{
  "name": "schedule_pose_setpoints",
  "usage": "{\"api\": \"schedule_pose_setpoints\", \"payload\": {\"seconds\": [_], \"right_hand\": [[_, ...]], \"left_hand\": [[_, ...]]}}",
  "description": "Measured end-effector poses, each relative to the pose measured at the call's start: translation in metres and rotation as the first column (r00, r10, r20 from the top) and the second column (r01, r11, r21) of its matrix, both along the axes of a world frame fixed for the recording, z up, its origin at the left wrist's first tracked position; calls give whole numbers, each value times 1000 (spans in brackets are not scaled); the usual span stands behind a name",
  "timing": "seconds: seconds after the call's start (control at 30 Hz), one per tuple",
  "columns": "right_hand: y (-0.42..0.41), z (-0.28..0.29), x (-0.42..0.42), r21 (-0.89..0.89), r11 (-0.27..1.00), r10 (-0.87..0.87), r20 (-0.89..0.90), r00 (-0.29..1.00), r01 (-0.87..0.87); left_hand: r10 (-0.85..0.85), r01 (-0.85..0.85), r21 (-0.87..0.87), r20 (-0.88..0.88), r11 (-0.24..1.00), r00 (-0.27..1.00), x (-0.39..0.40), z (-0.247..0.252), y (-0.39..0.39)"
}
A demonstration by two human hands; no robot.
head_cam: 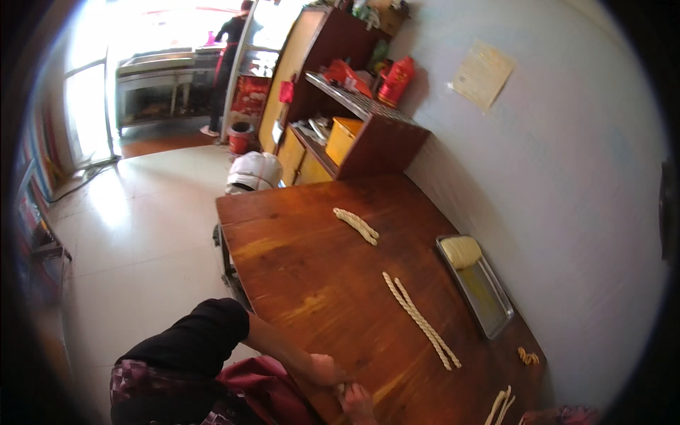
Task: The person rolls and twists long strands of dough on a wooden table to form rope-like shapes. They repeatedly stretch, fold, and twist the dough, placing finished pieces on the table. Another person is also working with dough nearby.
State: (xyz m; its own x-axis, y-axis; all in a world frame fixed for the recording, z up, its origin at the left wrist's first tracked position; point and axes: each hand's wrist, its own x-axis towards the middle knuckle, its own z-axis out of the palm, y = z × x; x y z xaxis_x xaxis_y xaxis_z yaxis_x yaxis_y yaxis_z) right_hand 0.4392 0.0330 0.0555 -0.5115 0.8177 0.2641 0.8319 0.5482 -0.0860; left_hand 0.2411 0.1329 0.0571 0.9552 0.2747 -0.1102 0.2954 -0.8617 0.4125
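Note:
Near the table's front edge, my left hand [325,369] and my right hand [358,402] meet over a small pale piece of dough [342,387], mostly hidden by the fingers. Two long twisted dough ropes [422,321] lie side by side on the brown wooden table [319,265]. Farther off is a shorter, thicker dough twist [357,226]. A metal tray [491,319] by the wall holds a pale dough block [461,252] at its far end. More dough strands [499,406] lie at the lower right, near a small golden-brown twisted piece [528,357].
Patterned cloth [576,414] shows at the bottom right edge; whose it is, I cannot tell. Beyond the table stand a shelf unit [382,141] with a yellow bin [343,139], a white sack [255,171] and a red bucket [240,139]. Another person [226,64] stands near the doorway.

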Motion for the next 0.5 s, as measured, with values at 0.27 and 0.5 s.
{"api": "schedule_pose_setpoints", "payload": {"seconds": [0.27, 0.5], "right_hand": [[-21, 5, 25, -51, 992, -113, 26, 993, 114], [-44, 28, 18, -130, 972, -182, 125, 975, 198]], "left_hand": [[-153, 140, 215, 44, 967, 987, 19, -2, -1], [-169, 170, 200, -22, 965, 985, 18, 23, -13]]}}
